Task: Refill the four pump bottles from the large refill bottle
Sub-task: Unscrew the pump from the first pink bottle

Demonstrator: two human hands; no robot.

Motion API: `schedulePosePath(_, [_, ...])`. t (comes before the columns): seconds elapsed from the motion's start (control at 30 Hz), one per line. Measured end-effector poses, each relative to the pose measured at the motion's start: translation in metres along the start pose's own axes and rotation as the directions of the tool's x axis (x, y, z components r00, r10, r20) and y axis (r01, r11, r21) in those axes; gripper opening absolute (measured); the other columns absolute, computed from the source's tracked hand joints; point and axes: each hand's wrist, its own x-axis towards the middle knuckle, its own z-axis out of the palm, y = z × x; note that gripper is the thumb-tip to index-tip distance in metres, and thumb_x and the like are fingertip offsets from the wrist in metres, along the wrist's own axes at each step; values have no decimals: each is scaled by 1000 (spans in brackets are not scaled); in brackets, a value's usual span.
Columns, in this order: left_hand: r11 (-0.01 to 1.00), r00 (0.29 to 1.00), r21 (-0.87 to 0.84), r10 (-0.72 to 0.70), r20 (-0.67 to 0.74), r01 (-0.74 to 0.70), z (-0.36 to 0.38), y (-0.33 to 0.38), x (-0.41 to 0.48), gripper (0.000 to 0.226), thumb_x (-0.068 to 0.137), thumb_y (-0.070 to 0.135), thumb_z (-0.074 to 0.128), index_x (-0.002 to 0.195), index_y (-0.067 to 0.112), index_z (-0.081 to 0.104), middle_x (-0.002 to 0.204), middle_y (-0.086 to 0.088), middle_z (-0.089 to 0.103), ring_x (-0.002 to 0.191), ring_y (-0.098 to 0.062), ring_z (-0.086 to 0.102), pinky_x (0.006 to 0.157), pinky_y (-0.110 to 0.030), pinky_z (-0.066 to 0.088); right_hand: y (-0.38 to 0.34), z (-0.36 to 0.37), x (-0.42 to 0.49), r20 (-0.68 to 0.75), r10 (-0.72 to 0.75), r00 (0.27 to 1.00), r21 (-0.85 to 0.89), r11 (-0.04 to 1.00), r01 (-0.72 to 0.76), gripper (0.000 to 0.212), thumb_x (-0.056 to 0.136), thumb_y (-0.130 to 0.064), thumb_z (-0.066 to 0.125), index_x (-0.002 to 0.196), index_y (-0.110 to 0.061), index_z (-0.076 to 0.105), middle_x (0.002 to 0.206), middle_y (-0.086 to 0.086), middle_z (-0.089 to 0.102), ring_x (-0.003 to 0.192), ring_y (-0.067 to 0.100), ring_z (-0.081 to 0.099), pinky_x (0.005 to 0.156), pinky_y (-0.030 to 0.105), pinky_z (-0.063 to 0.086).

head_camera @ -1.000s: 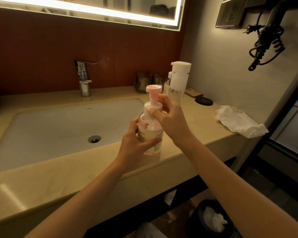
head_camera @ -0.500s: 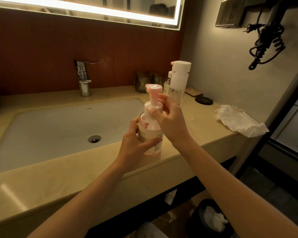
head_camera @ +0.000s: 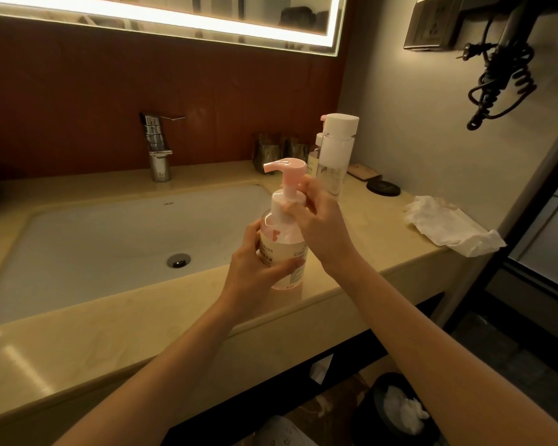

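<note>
The pump bottle (head_camera: 282, 249) stands upright on the worktop (head_camera: 374, 239), close to its front edge and just right of the sink basin (head_camera: 110, 246). The left hand (head_camera: 250, 272) grips the clear body, its fingers curled round the label side. The right hand (head_camera: 324, 228) comes in from the right and its fingers (head_camera: 290, 206) pinch the white collar under the pink pump head, whose spout points left.

Bare stone shows between this bottle and the crumpled tissue (head_camera: 448, 231), which overhangs the worktop's right front corner. Behind the right hand, near the wall, a tall bottle with a white cap (head_camera: 337, 152) stands just beside a smaller pump bottle (head_camera: 313, 162); a black round lid (head_camera: 383, 188) lies to their right. The faucet (head_camera: 158, 146) rises behind the basin. A hair dryer with a coiled cord (head_camera: 503, 75) hangs over the right end. A dark bin (head_camera: 397, 410) sits on the floor below.

The basin's back rim reads "HEGII" (head_camera: 169, 203). The held bottle's label shows letters ending in "UDS"; the smaller print is too fine to read.
</note>
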Motion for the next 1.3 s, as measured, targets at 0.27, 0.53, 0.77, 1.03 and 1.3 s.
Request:
schedulePosePath(0.27, [1000, 1000, -4, -15, -3, 15, 1, 2, 0, 65, 70, 20, 77, 120, 36, 38, 106, 19, 56, 93, 6, 58, 65, -6, 47, 1, 8, 6, -120, -17, 993, -199, 980, -7, 64, 76, -42, 70, 128, -14, 44, 124, 4, 51, 109, 16, 52, 87, 26, 46])
schedulePosePath(0.53, [1000, 1000, -18, -6, 4, 6, 0, 3, -2, 72, 68, 20, 78, 126, 33, 38, 109, 14, 57, 98, -2, 59, 69, -11, 50, 4, 0, -1, 3, 27, 1000, 99, 995, -27, 39, 92, -26, 53, 129, -16, 45, 114, -3, 57, 94, 8, 58, 81, 22, 51])
schedulePosePath(0.77, [1000, 1000, -16, -10, 6, 10, 1, 5, -2, 65, 70, 20, 77, 119, 35, 38, 106, 16, 57, 94, 0, 59, 66, -10, 49, 4, 8, 4, -144, -66, 987, -140, 989, 45, 61, 75, -39, 71, 124, -12, 47, 124, 5, 48, 105, 13, 50, 85, 22, 48])
schedulePosePath(1.03, [999, 1000, -32, -2, -1, 2, 1, 4, -2, 71, 67, 18, 79, 123, 36, 38, 105, 17, 58, 92, 9, 59, 67, -9, 48, 6, 8, -3, -85, -9, 996, 39, 999, 12, 55, 83, -42, 54, 130, -14, 48, 124, 4, 57, 108, 16, 57, 90, 31, 52])
schedulePosePath(1.3, [1000, 1000, -20, 1, 1, -1, 1, 3, -1, 68, 69, 18, 78, 123, 32, 38, 104, 19, 56, 91, 11, 58, 65, -8, 48, 5, 9, 1, -201, -39, 979, -76, 997, 24, 50, 78, -35, 70, 119, -14, 49, 115, 1, 55, 100, 13, 54, 83, 22, 50])
